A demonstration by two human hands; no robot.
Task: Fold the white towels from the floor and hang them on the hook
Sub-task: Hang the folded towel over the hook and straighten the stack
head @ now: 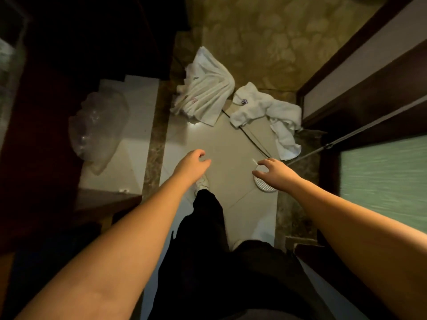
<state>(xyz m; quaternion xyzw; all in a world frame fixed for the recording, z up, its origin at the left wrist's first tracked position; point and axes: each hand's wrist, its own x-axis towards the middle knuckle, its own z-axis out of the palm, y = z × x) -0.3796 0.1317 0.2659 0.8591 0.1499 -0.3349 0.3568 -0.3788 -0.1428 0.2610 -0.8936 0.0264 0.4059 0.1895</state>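
Both hands empty, fingers loosely spread: left hand (193,162); right hand (273,170); white towels (205,93) on floor beyond.

**Colours and patterns on the floor**

Two white towels are seen: the left towel (205,93) is marked with faint pink motifs, the right towel (265,109) with a small purple emblem. The floor tiles (221,144) are pale beige, bordered by mottled brown stone (154,144). A white ribbed round drain cover (263,184) is visible. Black trousers (208,227) are worn. The glass panel (383,179) is frosted green.
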